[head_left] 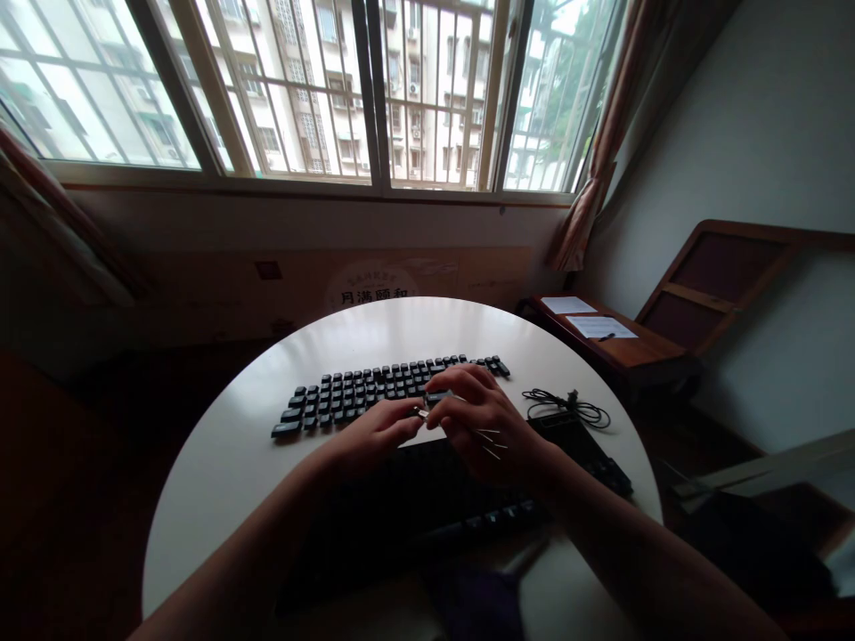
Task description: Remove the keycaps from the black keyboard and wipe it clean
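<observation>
My left hand is closed, thumb and forefinger pinched at a small piece with a shiny glint, too small to make out. Its fingertips meet those of my right hand, which is curled around a wire keycap puller; thin metal prongs stick out below the fingers. A dark keycap shows close to the right fingertips. Beneath both hands lies a black keyboard, its middle dark and partly covered by my forearms, with some keys along its near edge. Loose black keycaps stand in rows beyond it.
All this lies on a round white table. A coiled black cable rests at the right of the keyboard. A dark purple object is blurred at the near edge. On the right, a wooden chair bears paper sheets and a pen.
</observation>
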A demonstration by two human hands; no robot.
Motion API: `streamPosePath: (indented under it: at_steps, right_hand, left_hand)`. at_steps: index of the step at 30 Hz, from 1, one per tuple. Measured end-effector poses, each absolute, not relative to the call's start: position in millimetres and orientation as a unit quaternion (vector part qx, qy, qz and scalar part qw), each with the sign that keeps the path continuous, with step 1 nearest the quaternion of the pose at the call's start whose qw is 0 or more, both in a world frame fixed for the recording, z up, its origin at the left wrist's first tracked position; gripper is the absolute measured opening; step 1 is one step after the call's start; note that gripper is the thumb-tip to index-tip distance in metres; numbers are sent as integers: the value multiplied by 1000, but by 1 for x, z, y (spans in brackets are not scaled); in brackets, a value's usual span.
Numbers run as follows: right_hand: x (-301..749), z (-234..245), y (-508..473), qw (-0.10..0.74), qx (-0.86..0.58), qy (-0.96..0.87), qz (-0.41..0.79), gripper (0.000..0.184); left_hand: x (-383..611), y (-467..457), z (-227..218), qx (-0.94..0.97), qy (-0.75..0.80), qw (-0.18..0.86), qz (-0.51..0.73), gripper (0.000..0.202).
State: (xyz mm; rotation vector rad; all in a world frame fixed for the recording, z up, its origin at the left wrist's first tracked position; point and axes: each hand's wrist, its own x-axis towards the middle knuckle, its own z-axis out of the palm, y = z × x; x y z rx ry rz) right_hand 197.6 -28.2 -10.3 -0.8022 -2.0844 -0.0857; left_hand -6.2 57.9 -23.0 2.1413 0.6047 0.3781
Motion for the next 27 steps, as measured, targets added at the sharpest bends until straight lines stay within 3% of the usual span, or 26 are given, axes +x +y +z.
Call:
streamPosePath:
  at_steps: [4, 9, 12, 20, 27]
  right_hand:
    - [196, -13, -29, 473, -312, -823, 19, 20]
    - [197, -11, -28, 596, -305, -729, 144, 29]
    - [201, -10, -27, 623, -320, -700, 141, 29]
    - [202, -29, -13, 418, -346, -839, 36, 21]
    - [200, -37, -7, 374, -345, -861, 18, 18]
  left_hand:
    - [-6, 59, -27, 823, 225, 501, 148, 33]
    - [-10, 62, -29, 764, 193, 585, 191, 25]
    - [-12, 62, -27, 755, 203, 593, 190, 25]
    - [-7, 52, -20, 831, 239, 483, 135, 35]
    - [-4, 50, -18, 844, 236, 472, 96, 44]
